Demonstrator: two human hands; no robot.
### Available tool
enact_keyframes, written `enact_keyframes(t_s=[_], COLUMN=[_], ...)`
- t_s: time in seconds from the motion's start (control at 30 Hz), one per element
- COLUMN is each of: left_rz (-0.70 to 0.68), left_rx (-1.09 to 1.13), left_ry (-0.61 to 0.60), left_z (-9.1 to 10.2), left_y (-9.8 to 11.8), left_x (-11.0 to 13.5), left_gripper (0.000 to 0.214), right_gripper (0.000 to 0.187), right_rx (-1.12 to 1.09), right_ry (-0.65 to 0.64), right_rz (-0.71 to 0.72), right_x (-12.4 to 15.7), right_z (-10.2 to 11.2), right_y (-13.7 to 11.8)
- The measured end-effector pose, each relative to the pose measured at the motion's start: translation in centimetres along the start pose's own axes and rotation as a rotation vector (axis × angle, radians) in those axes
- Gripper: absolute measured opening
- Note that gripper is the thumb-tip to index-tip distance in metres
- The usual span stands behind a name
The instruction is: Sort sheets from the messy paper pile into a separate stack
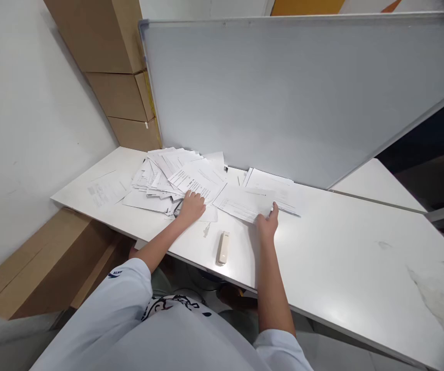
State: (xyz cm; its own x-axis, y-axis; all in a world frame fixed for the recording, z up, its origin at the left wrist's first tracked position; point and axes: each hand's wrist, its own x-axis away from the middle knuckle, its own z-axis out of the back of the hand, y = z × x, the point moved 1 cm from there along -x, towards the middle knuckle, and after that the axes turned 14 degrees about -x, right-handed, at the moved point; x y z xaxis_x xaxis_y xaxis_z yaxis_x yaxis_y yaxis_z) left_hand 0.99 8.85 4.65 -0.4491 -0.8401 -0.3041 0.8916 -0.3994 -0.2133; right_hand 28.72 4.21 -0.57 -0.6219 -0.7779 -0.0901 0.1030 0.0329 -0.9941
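Beige stapler (223,248) on white table (341,268), w/ whiteboard (284,98) behind & cardboard boxes (109,77) stacked in corner.

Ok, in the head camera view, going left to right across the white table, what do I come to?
Loose printed sheet → pile of papers → left hand → small beige oblong object → right hand

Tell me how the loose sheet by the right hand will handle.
The loose sheet looks thin, so it will probably droop when lifted by one edge. It seems light and would likely slide easily on the smooth white table.
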Motion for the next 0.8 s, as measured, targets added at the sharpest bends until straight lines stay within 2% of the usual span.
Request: enact_keyframes(t_s=[0.07, 0.2, 0.23, 0.3, 0.4, 0.47, 0.53, 0.67, 0.73, 0.8], left_rz=[-0.002, 0.162, 0.163, 0.063, -0.117, -0.131, -0.137, -0.306, -0.254, -0.056], left_rx=[0.017, 0.136, 0.175, 0.244, 0.368, 0.487, 0.638, 0.944, 0.992, 0.966], left_ry=[0.061, 0.197, 0.230, 0.256, 0.172, 0.093, 0.023, -0.125, -0.055, 0.112], left_z=[0.2, 0.9, 1.0, 0.9, 0.3, -0.2, -0.4, -0.7, -1.2, -1.9], left_y=[0.2, 1.4, 2.2, 4.2, 7.4, 9.0, 9.8, 9.2, 8.0, 6.6], left_x=[-0.4, -1.7, -1.9, -2.0, -1.6, -1.4, -1.4, -1.8, -2.3, -3.0], left_gripper=[0.015, 0.015, 0.015, 0.015, 0.015, 0.014, 0.012, 0.014, 0.016, 0.019], right_gripper=[0.083, 0.085, 0.084, 0.079, 0.062, 0.048, 0.042, 0.041, 0.039, 0.037], right_rx=[-0.013, -0.083, -0.126, -0.239, -0.417, -0.500, -0.535, -0.451, -0.402, -0.401], right_ry=[0.000, -0.036, -0.047, -0.096, -0.238, -0.306, -0.320, -0.245, -0.193, -0.191], right_rz=[-0.023, -0.075, -0.089, -0.111, -0.129, -0.151, -0.204, -0.303, -0.278, -0.197], right_x=[0.0, 0.1, 0.3, 0.6, 1.3, 1.5, 1.4, 0.6, 0.5, 0.6], right_z=[-0.1, -0.7, -1.0, -1.6, -2.4, -2.8, -2.9, -2.8, -2.3, -1.5], right_y=[0.1, 0.4, 0.5, 0.6, 0.5, 0.4, 0.4, 0.6, 0.5, 0.0])
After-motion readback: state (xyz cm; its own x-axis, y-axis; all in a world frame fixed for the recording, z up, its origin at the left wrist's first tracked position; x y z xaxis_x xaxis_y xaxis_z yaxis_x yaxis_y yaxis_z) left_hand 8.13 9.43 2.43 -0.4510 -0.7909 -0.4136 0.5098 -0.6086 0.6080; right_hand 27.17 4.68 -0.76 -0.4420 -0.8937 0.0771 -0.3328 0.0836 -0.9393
